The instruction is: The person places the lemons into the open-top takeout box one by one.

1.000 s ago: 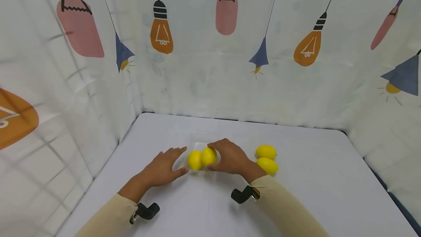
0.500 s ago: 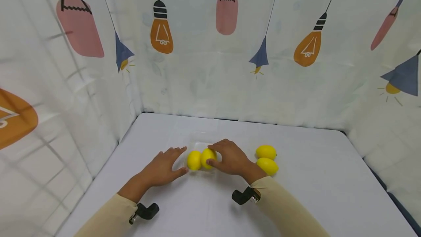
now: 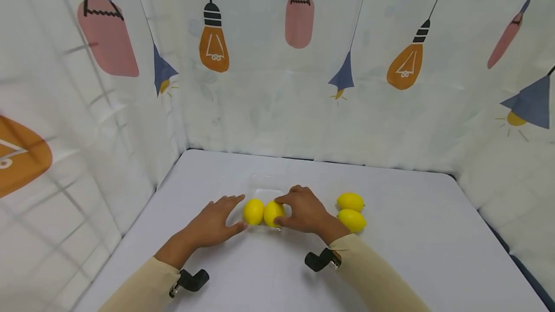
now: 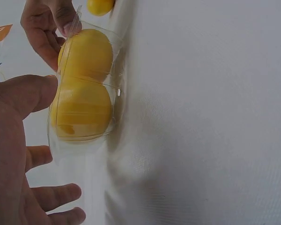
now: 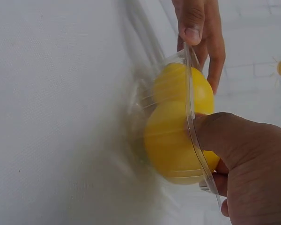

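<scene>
Inside tray, lemons (one partly hidden)

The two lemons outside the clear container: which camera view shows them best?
The head view: the farther lemon and the nearer lemon both show almost whole on the table. The left wrist view shows only part of one, cut off at the top edge; the right wrist view shows neither.

Right lemon has dropped toward 6 o'clock in the tray; it sat higher than its neighbour a second ago, now about level. Left lemon nudged toward 9. Right hand: forefinger come down toward 6; thumb, across the lemon's face half a second back, now at its 5 o'clock edge.
</scene>
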